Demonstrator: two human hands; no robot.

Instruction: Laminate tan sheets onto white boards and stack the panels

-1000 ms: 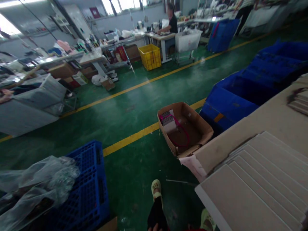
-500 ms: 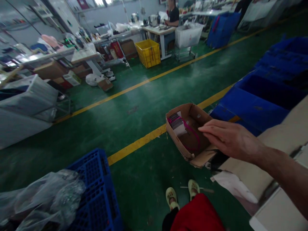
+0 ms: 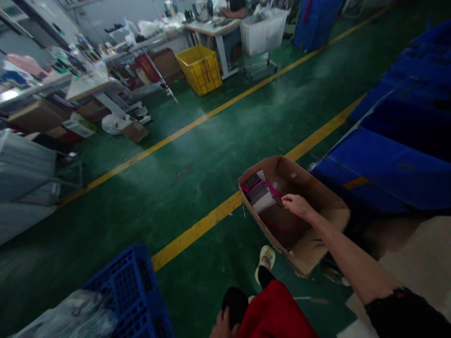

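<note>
"Two hands showed; which was nearer the magenta strap (image 3: pixel 273 188)?"

"The right hand (image 3: pixel 298 206), fingers bunched, though I couldn't tell if pinching. Inside the cardboard box (image 3: pixel 312 188), the strap ran left from beside it to a stack of flat pieces (image 3: pixel 259 193). The left hand's (image 3: pixel 223 325) grip was unclear."

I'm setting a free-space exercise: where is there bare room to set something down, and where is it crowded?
Widest: the green floor between the two yellow lines. Smaller: the stretch between the pallet and carton. Crowded: the carton, with its stack, pink cord and the right hand; also the laden workbenches.
</note>
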